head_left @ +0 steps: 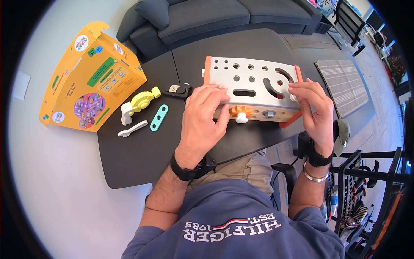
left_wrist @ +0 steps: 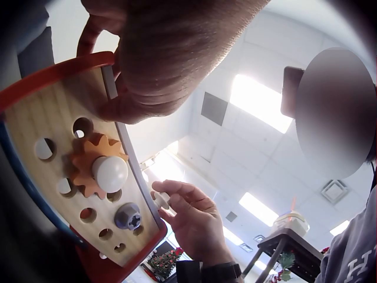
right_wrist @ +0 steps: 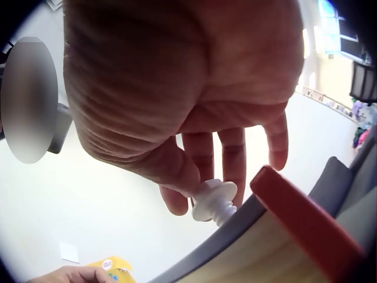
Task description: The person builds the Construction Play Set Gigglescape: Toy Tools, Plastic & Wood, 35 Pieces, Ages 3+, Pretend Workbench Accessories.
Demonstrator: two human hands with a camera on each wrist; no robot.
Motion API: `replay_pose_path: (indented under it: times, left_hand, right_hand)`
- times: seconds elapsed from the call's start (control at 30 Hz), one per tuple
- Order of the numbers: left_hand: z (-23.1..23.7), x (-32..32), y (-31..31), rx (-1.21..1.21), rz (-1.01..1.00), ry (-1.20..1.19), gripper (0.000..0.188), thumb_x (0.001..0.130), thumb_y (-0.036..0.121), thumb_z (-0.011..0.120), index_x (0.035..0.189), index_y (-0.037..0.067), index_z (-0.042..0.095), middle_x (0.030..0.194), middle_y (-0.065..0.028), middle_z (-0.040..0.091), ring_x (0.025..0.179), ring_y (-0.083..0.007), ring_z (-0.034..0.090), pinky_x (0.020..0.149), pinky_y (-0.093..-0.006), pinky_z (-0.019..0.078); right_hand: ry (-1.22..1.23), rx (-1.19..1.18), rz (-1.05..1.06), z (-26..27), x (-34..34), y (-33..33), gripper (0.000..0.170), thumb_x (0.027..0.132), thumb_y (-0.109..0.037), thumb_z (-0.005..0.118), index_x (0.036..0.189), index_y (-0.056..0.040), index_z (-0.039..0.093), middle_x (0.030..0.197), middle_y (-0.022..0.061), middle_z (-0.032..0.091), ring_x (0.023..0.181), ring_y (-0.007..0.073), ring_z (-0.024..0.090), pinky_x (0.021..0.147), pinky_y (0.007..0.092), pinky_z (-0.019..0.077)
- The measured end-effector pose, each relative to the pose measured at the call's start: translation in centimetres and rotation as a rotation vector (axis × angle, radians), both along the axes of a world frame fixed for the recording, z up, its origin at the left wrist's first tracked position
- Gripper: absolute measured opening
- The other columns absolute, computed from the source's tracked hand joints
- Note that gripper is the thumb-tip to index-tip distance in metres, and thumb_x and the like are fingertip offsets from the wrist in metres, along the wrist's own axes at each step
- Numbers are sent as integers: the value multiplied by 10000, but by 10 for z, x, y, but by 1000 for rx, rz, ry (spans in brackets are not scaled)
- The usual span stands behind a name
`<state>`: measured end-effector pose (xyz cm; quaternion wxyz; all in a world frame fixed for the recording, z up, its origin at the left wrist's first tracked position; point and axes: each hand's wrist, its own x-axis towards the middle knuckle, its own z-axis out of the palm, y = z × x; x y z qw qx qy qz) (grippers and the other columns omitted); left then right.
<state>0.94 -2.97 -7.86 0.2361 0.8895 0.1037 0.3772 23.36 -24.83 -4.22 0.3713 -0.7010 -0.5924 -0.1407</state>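
A toy workbench with a grey top panel (head_left: 258, 93) and red end pieces stands on the table. The left hand (head_left: 202, 116) grips its left front edge; in the left wrist view that hand (left_wrist: 171, 59) has its thumb on the wooden front. Thumb and fingers of the right hand (head_left: 315, 105) pinch a white threaded screw (right_wrist: 215, 201) at the panel's right end, its thread pointing at the panel. On the wooden front sit an orange gear (head_left: 240, 111) with a white knob (left_wrist: 111, 174) and a grey bolt (left_wrist: 128, 217).
Left of the workbench on the dark table (head_left: 142, 166) lie a yellow toy piece (head_left: 141, 101), a teal strip (head_left: 159, 118), a white piece (head_left: 133, 129) and a black object (head_left: 177, 91). A yellow box (head_left: 92, 82) stands at far left, a striped mat (head_left: 343, 86) at right.
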Motion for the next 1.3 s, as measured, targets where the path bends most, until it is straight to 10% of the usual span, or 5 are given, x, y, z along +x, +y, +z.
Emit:
replay_pose_path:
  times: [0.17, 0.37, 0.57, 1.3]
  left_hand:
    - [-1, 0, 0, -6, 1, -5, 200, 873, -29, 799, 1057, 27, 746, 1186, -147, 803, 1255, -384, 720, 1055, -466, 578]
    - [-1, 1, 1, 0, -3, -6, 201, 873, -31, 799, 1058, 28, 748, 1186, -148, 802, 1251, -383, 721, 1039, -461, 583]
    - [0, 1, 0, -1, 0, -8, 202, 871, -34, 796, 1057, 28, 747, 1188, -150, 802, 1251, -381, 723, 1020, -458, 591]
    - [5, -6, 1, -45, -17, 8, 196, 863, -45, 802, 1038, 25, 748, 1170, -132, 803, 1187, -338, 727, 862, -405, 617]
  right_hand:
    - [211, -77, -280, 3, -5, -5, 251, 904, 89, 723, 1110, -18, 819, 1190, 144, 820, 1065, 296, 780, 948, 384, 612]
    - [146, 30, 53, -1, 3, -3, 247, 889, 110, 720, 1085, -2, 819, 1197, 142, 824, 994, 291, 760, 844, 356, 607]
    - [213, -84, -220, 5, -8, -5, 334, 861, 169, 656, 1088, -8, 825, 1215, 144, 822, 1047, 296, 763, 850, 363, 610]
    - [-81, -323, 17, 40, -6, 3, 264, 848, 104, 768, 1079, -22, 772, 1171, 144, 742, 1104, 369, 713, 907, 449, 610]
